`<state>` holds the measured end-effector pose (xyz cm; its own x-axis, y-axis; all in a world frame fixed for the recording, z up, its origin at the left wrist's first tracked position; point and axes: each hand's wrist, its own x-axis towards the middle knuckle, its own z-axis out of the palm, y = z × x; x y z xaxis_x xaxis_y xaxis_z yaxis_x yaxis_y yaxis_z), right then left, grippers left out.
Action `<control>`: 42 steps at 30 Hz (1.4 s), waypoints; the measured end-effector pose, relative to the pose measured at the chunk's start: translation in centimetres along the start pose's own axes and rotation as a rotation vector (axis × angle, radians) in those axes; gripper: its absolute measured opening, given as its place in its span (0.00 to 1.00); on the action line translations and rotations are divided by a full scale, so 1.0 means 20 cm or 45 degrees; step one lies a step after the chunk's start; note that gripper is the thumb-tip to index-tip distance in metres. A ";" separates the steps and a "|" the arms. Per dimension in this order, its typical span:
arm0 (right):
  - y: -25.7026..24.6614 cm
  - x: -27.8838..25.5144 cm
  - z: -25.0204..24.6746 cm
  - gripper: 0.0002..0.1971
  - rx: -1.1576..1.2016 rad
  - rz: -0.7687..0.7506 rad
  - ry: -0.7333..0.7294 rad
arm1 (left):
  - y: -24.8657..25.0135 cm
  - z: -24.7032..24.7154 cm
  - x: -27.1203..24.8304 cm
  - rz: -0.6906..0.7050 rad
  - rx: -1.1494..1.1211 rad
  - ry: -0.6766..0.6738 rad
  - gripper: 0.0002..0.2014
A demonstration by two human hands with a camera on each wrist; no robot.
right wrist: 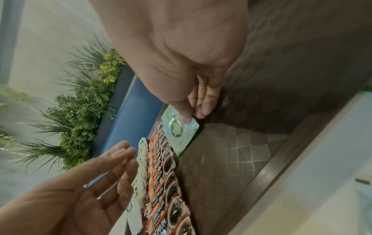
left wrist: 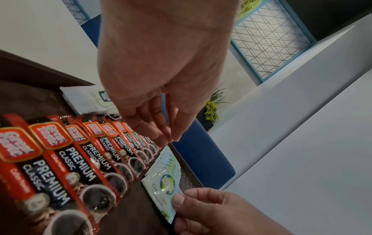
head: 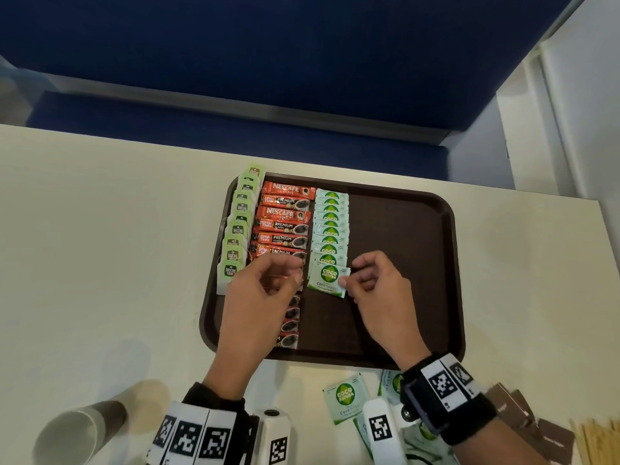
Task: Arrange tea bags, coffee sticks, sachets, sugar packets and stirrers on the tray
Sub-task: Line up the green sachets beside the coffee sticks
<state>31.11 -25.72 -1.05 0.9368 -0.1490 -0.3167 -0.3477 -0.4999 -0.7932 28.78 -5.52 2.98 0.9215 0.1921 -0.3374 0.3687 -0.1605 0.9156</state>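
Note:
A brown tray (head: 402, 246) holds three columns: green-tagged tea bags (head: 236, 229) at the left, red coffee sticks (head: 283, 226) beside them, then pale green sugar packets (head: 330, 223). My right hand (head: 345, 280) pinches one sugar packet (head: 327, 280) by its right edge at the near end of that column. The right wrist view shows the thumb pressed on the packet (right wrist: 181, 135). My left hand (head: 295, 270) hovers over the coffee sticks (left wrist: 80, 159) with relaxed fingers, holding nothing. The left wrist view shows the same packet (left wrist: 163, 184) lying against the sticks' ends.
Loose sugar packets (head: 345, 397) lie on the cream table in front of the tray. Brown sachets (head: 523, 417) and wooden stirrers (head: 597, 441) sit at the near right. A paper cup (head: 77, 427) lies on its side at the near left. A blue bench (head: 235, 122) runs behind the table.

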 end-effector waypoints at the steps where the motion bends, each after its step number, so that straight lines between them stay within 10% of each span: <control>1: 0.00 0.00 0.00 0.15 -0.007 -0.004 0.005 | 0.00 0.00 0.00 -0.003 0.001 -0.001 0.09; 28: -0.02 -0.01 0.02 0.13 -0.030 -0.036 0.100 | 0.01 -0.01 -0.03 -0.104 -0.036 -0.021 0.09; 42: 0.13 -0.68 -0.53 0.06 -0.066 0.049 0.211 | -0.08 0.14 -0.63 0.113 0.708 -0.675 0.26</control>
<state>17.94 -34.01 6.63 0.9180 -0.3052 -0.2530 -0.3850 -0.5339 -0.7528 17.00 -10.31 5.17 0.8339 -0.3109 -0.4560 0.1686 -0.6433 0.7468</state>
